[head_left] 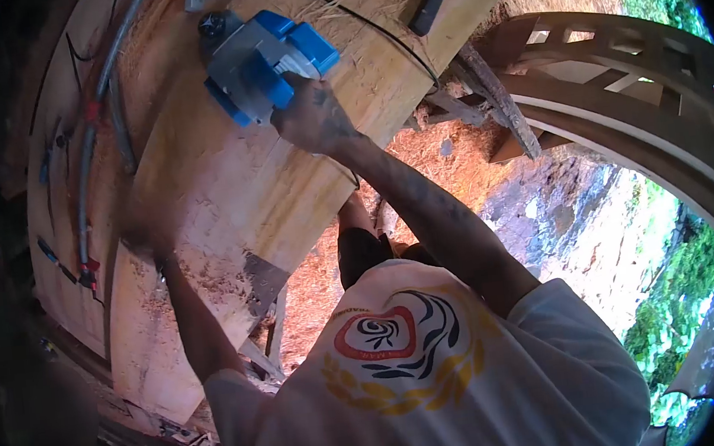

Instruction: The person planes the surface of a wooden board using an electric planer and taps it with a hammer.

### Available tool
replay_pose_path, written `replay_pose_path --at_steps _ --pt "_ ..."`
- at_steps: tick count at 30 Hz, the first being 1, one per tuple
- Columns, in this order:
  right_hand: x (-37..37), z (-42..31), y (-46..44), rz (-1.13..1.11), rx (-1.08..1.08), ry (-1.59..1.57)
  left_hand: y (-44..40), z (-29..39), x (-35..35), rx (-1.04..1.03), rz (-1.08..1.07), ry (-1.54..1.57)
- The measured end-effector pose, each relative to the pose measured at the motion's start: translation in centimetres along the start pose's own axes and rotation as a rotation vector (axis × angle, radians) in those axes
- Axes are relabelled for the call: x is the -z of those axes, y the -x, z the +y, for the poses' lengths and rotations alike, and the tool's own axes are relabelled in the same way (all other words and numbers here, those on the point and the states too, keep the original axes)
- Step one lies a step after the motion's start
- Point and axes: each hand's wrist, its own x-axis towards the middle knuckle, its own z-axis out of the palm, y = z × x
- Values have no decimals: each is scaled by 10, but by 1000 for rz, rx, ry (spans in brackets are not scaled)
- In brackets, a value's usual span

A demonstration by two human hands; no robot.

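The planer [243, 62], chunky and grey with bright blue plastic parts, sits at a slant on the board, in the upper part of the view. The board [257, 185] is broad, pale yellow-brown wood, lying flat and running diagonally from lower left to upper right

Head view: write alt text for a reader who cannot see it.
The right hand grips a blue power tool on a wooden board. The left hand, blurred, is at the board's left part; whether it touches the wood is unclear. The person's printed shirt fills the bottom.
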Motion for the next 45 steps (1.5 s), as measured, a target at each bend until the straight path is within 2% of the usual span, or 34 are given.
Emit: replay_pose_path --at_steps 2,6,10,13,16,18,20,24,28,32,35,38,39,42,44,45 --pt "6 6 13 -33 -23 -22 -11 52 -26 -116 34 -43" --pt "48 31 114 -97 -156 0 -28 170 -77 -334 12 24" --pt "93 45 217 -139 -318 -94 -35 232 -92 -266 -69 -29" --pt "94 46 232 -120 -333 -77 -35 241 -84 -193 -115 -32" --pt "79 36 203 -79 -320 -87 -38 245 -81 -175 -124 11" --pt "65 37 161 -70 -288 -67 -40 245 -83 -166 -114 -18" --pt "51 37 115 8 -134 -16 -38 247 -82 -169 -114 -19" --pt "33 12 29 21 -123 -32 -37 255 -70 -208 -110 2" --pt "19 11 -21 54 -4 -21 -36 248 -81 -215 -53 -32" --pt "36 22 29 33 -7 -55 -37 251 -79 -209 -49 -8" --pt "61 40 123 -13 -165 -58 -36 251 -79 -200 -40 5" --pt "82 43 207 74 -251 -157 -36 247 -86 -182 -21 3" --pt "85 48 219 89 -244 -102 -38 246 -89 -177 -13 -4" --pt "86 57 227 109 -251 -10 -37 244 -89 -221 9 -23" --pt "85 52 199 97 -284 -41 -38 251 -80 -197 -38 -22" --pt "83 51 180 119 -223 3 -39 254 -76 -184 -60 -21"
